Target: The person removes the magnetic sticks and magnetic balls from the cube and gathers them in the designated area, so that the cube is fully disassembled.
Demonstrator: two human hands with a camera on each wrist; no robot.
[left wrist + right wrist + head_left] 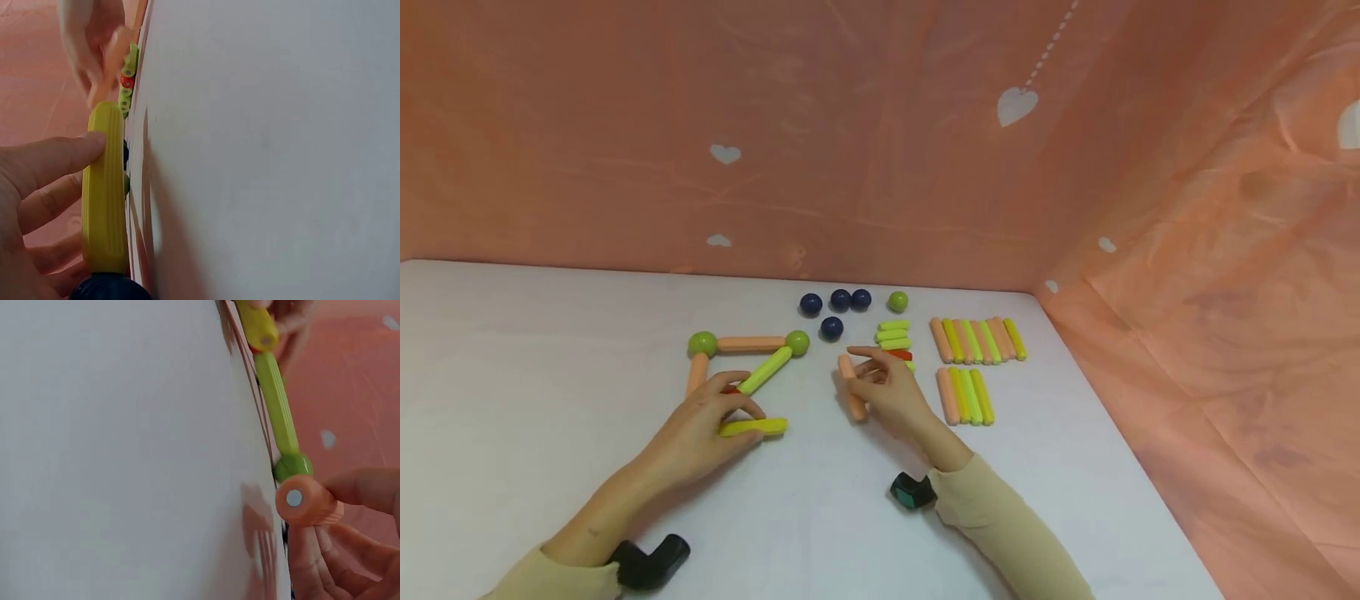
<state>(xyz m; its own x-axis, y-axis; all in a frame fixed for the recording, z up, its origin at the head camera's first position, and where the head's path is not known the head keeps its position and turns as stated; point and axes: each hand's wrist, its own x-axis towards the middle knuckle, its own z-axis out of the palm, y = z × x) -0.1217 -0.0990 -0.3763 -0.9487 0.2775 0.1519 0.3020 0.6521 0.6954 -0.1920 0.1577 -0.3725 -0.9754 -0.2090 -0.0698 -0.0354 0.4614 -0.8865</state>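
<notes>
My left hand [707, 425] pinches a yellow stick [767, 427] between thumb and fingers. In the left wrist view a dark blue ball [110, 289] sits at that stick's lower end. On the right, my right hand [891, 392] grips a peach-orange stick [852, 392], tilted, with a pale round end [294, 498] showing in the right wrist view. Beyond the left hand, a peach stick [750, 343] joins two green balls [702, 344]. A lime stick [766, 370] slants from the right green ball toward the left hand, and another peach stick [697, 372] runs down from the left ball, partly hidden.
Several dark blue balls [831, 328] and one loose green ball [898, 302] lie at the back. Short lime pieces [892, 335] and a red one [899, 355] lie behind the right hand. Two rows of coloured sticks [977, 342] lie farther right. An orange cloth [880, 150] hangs behind the table.
</notes>
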